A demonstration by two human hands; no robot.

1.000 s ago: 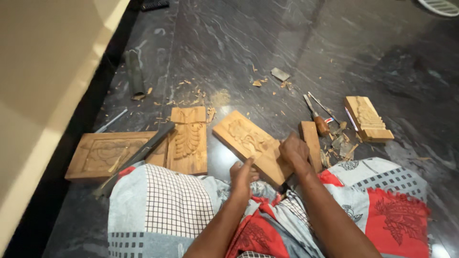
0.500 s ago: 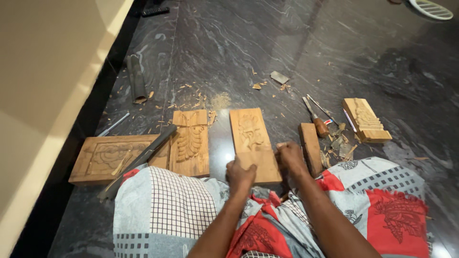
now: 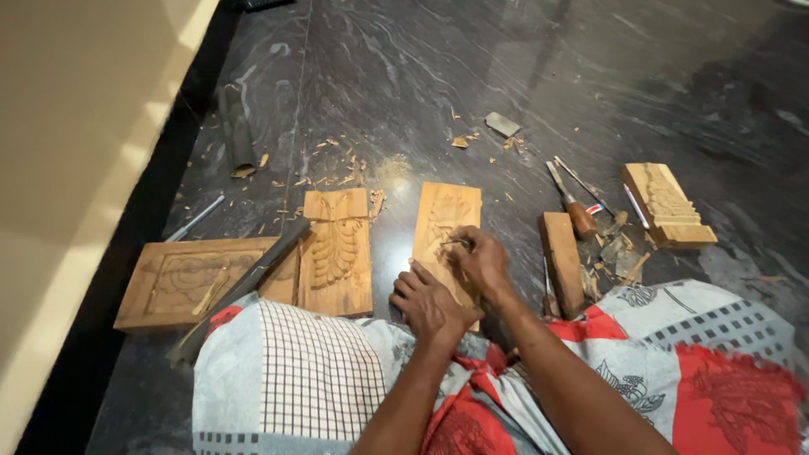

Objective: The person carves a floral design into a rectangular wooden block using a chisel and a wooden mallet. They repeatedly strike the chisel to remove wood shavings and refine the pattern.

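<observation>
A light wooden panel (image 3: 447,217) with a carved relief lies upright on the dark stone floor in front of my lap. My right hand (image 3: 482,259) rests on its middle, closed around a small carving tool (image 3: 453,243) whose tip touches the carved surface. My left hand (image 3: 431,305) presses on the panel's near end, fingers curled over the edge. A patterned cloth (image 3: 320,379) covers my legs below both hands.
A leaf-carved panel (image 3: 337,253) and a wide flat panel (image 3: 173,282) lie at left, a long dark bar (image 3: 249,278) across them. At right: a plain block (image 3: 563,261), wooden-handled chisels (image 3: 575,209), a stepped carved piece (image 3: 666,202), wood chips. A cream wall (image 3: 76,168) runs along the left.
The panel turned from a diagonal to an upright position in front of me. My right hand moved up onto its middle with the tool; my left hand settled on its near end.
</observation>
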